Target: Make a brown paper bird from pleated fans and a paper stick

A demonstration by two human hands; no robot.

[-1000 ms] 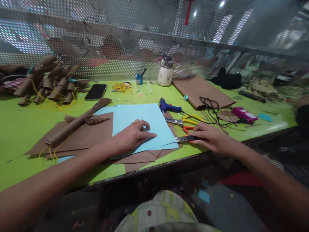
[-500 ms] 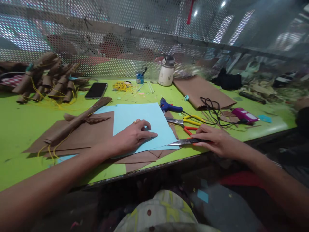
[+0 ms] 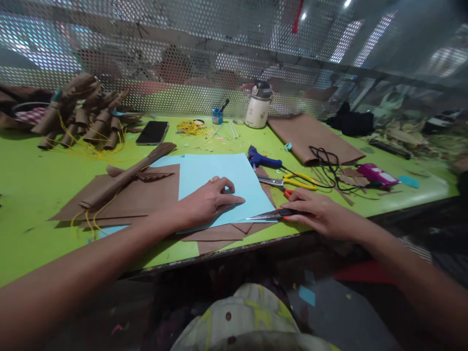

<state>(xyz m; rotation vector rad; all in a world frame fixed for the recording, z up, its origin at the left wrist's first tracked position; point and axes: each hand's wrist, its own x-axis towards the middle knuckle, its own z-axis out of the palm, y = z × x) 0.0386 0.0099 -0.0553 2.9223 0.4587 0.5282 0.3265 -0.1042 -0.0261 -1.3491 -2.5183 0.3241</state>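
Note:
A sheet of light blue paper (image 3: 215, 170) lies over brown paper near the table's front edge. My left hand (image 3: 214, 200) rests on it, thumb stretched out and index finger bent, with a gap between them. In my right hand (image 3: 314, 207) is a pair of scissors (image 3: 265, 215), the fingers wrapped around its handles. Its blades point left along the sheet's front edge, at the near right corner. Left of the sheet, a rolled brown paper piece (image 3: 120, 183) with a pleated bow and yellow string lies on brown sheets (image 3: 153, 195).
Behind the scissors lie a yellow-handled cutting tool (image 3: 300, 181) and a blue glue gun (image 3: 265, 160). Farther back are a phone (image 3: 152, 132), yellow string (image 3: 192, 127), a blue jar (image 3: 217, 117), a bottle (image 3: 258, 107) and folded brown paper (image 3: 314, 136). Several paper rolls (image 3: 97, 129) sit back left.
The scissors and my right hand have moved left, farther along the blue sheet's front edge. My left hand keeps its place on the paper. The camera view has shifted slightly.

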